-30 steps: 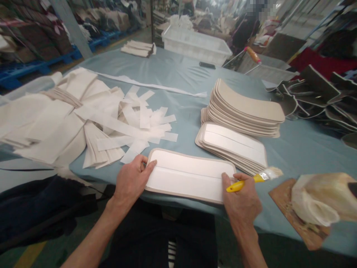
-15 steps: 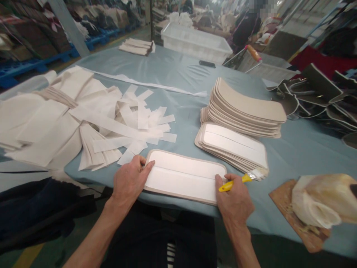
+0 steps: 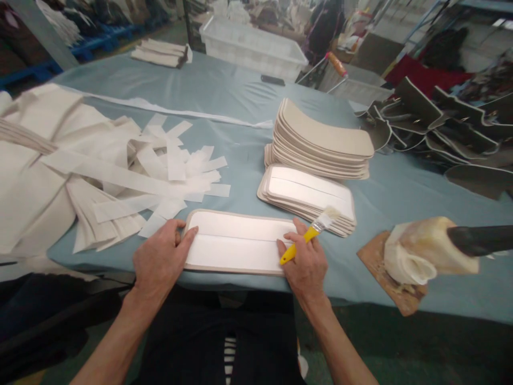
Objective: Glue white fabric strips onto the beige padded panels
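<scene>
The panel (image 3: 236, 247) lies at the table's (image 3: 240, 101) near edge. The left hand (image 3: 158, 262) rests open on its left end. The right hand (image 3: 306, 267), on its right end, grips a brush (image 3: 306, 238) whose bristles may smear the stack (image 3: 308, 193) just behind the panel.

Smooth blue cloth table cover (image 3: 240, 96), matt beige felt-like panel (image 3: 236, 248), glossy yellow plastic brush (image 3: 306, 235).

both hands (image 3: 160, 260) press white panel (image 3: 236, 247); right (image 3: 306, 264) grips brush (image 3: 308, 235).
</scene>
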Motion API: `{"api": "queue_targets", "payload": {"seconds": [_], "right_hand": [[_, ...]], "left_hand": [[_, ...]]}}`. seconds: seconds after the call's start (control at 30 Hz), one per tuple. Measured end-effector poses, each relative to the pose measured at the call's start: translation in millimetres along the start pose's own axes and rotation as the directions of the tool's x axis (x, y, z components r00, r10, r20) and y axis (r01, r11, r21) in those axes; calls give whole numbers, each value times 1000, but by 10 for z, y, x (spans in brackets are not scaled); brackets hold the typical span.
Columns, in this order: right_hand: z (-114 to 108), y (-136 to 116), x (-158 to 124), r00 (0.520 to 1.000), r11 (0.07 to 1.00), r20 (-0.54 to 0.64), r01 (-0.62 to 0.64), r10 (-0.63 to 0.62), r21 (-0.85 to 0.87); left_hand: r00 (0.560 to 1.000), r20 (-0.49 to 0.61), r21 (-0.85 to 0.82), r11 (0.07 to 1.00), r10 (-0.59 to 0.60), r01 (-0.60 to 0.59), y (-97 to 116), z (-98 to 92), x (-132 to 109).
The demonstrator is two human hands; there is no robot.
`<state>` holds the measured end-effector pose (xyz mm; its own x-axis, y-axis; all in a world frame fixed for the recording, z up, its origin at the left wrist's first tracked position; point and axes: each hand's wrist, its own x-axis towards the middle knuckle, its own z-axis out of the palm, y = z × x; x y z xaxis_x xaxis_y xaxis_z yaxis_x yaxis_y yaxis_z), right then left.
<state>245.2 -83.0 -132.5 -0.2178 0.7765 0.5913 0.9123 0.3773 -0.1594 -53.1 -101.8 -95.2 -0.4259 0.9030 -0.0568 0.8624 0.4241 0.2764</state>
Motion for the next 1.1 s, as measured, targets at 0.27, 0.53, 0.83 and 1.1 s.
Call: {"api": "queue_targets", "payload": {"seconds": [0.27, 0.53, 0.83, 1.1], "right_hand": [[-9, 36, 93, 971, 975, 162, 152, -178, 160], [-19, 57, 116, 969, 978, 164, 163, -183, 127], [-345, -441, 265, 982, 759, 136, -186, 129, 624], [-84, -1125, 487, 822, 207, 458, -540, 338, 816]], "left_hand": [[891, -332, 42, 948, 310, -315, -55, 21, -167], [588, -292, 66, 629, 755, -775, 61, 286, -606], [567, -318, 41, 608, 760, -793, -117, 444, -657], [524, -395, 33, 582, 755, -813, -184, 571, -649]]}}
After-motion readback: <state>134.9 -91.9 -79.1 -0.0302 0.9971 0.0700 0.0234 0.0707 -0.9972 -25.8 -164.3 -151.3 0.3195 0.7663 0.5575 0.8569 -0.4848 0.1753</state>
